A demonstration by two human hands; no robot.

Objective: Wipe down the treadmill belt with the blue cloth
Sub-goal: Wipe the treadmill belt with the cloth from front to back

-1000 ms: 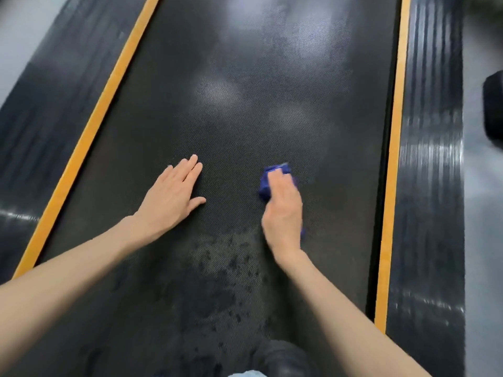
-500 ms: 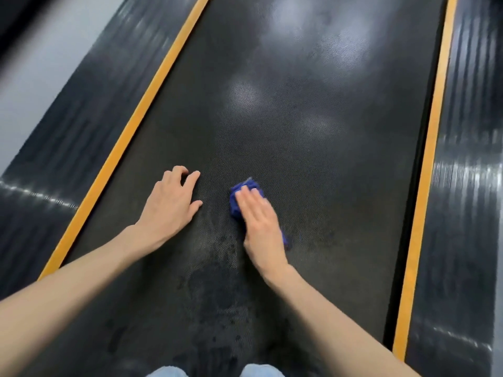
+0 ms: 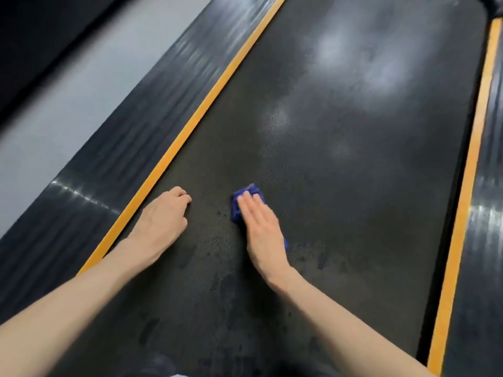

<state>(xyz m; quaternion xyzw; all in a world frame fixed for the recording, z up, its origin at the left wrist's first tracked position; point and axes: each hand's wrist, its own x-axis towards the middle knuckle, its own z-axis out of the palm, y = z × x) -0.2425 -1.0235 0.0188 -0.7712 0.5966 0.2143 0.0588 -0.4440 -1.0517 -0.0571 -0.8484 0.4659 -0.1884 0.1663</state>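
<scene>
Flat hand on cloth, mid-belt

The right hand lies flat, fingers straight, pressing the blue cloth onto the treadmill belt. The left hand rests on the belt near the orange stripe, fingers curled, holding nothing

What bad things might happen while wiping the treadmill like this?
The right hand only presses flat on the small cloth, so it might slip out. The left hand leans on the belt; if the belt rolls, it may slide. Dark spots near the cloth look wet, maybe slippery.
</scene>
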